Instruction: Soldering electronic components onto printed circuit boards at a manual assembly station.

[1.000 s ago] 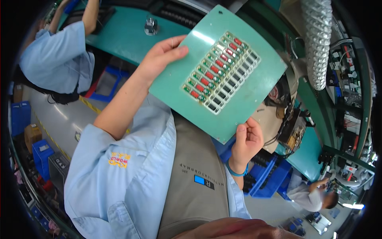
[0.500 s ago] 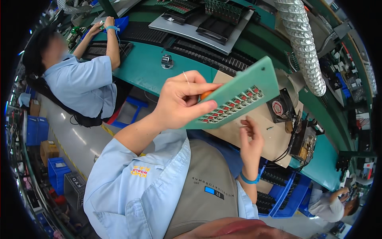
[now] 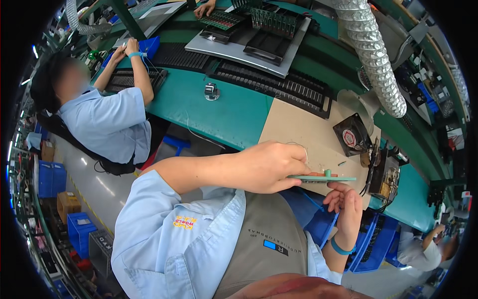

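Observation:
My left hand grips a green circuit board by its left end, thumb below and fingers on top. The board lies almost flat and shows mainly its edge. Orange parts and a small green upright part stand on its upper side; small parts line its underside. Just under the board's right end is my right hand, a blue band at its wrist. Its fingers are loosely curled and apart, nothing in them; a fingertip is close to the board, and I cannot tell whether it touches.
Tan sheet covers part of the green bench. A small black fan stands beside a soldering unit. A silver duct hangs above. A co-worker sits at left. Black trays line the bench's far side.
The circuit board has swung from tilted, with its parts side showing, to nearly edge-on, moving right and nearer with my left hand. My right hand has moved right and nearer. Another person's hand appears far off.

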The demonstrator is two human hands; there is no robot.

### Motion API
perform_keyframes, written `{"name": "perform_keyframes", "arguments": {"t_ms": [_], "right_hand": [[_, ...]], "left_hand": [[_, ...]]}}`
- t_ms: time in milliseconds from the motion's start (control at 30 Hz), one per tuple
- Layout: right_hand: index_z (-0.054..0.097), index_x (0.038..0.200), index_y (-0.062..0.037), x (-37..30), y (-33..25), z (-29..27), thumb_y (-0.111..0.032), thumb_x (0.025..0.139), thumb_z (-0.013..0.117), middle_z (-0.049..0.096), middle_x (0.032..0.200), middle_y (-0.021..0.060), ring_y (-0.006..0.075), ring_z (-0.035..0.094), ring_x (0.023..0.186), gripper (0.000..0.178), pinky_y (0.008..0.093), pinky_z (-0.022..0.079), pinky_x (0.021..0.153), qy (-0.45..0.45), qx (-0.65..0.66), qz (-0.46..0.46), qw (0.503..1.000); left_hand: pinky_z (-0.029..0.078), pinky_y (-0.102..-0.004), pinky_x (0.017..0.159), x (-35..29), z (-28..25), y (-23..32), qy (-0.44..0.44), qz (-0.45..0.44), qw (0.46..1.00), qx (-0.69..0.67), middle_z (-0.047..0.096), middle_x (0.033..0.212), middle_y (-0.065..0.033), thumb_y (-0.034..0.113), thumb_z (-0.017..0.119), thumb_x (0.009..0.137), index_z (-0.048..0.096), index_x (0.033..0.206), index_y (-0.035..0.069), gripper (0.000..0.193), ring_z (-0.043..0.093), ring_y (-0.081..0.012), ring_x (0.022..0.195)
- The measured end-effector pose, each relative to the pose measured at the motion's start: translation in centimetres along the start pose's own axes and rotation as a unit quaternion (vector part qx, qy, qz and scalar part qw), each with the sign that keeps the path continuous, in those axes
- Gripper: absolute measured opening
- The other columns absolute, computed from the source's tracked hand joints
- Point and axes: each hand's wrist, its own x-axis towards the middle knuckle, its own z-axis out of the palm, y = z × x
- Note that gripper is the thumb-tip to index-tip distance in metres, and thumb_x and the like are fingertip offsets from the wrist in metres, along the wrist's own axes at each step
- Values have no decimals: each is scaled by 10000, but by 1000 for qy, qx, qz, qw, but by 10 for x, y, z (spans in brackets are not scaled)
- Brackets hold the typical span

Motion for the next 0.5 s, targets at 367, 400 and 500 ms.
{"name": "perform_keyframes", "arguments": {"t_ms": [367, 400, 500], "right_hand": [[642, 1122, 20, 35, 25, 31, -314, 1083, 544, 668, 1041, 145, 177, 589, 851, 351, 255, 463, 778, 283, -296, -233, 882], [640, 1122, 20, 39, 31, 30, -328, 1081, 550, 664, 1050, 141, 185, 590, 875, 361, 270, 464, 806, 249, -233, -231, 911], [635, 1122, 18, 45, 49, 26, -368, 1077, 567, 651, 1075, 131, 211, 592, 946, 395, 312, 468, 893, 155, -47, -193, 968]], "left_hand": [[539, -407, 714, 13, -2, -33, -23, -15, 997, -73, 652, 930, -97, 89, 728, 811, 752, 987, 42, 184, 649, -314, 798], [539, -412, 717, 14, -2, -35, -33, -25, 996, -80, 663, 924, -98, 91, 729, 809, 756, 964, 47, 164, 652, -316, 803], [536, -403, 715, 10, 5, -41, -5, -45, 996, -78, 671, 903, -95, 114, 741, 809, 762, 930, 54, 137, 650, -302, 795]]}}
